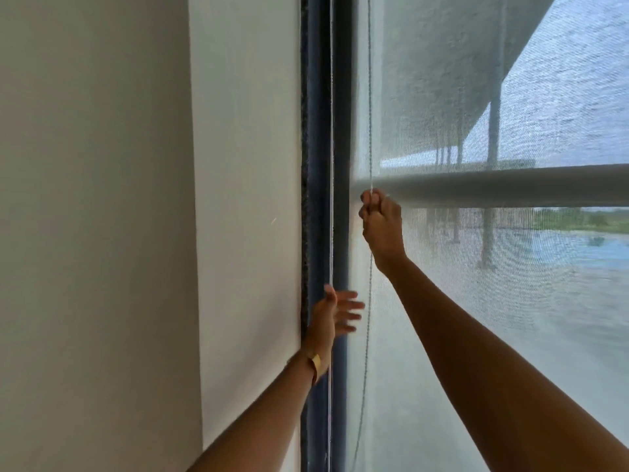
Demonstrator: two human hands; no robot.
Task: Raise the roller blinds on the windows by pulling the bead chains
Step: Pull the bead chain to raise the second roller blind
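I see a sheer roller blind (476, 97) covering the whole window on the right, still down past the bottom of my view, with a railing and water showing faintly through its mesh. To its left stands a dark window frame (318, 165), and left of that a pale wall (136, 199) fills the rest. Two strands of bead chain hang here: the left strand (331, 131) runs straight down in front of the frame, and the right strand (370, 97) drops in front of the blind's left edge. My right hand (381, 226) is raised, closed in a fist around the right strand, fingers curled tight on it. My left hand (335, 313) sits lower, fingers spread and loose, just beside the left strand; I cannot tell whether it touches it. A gold bracelet (316, 366) circles the left wrist.
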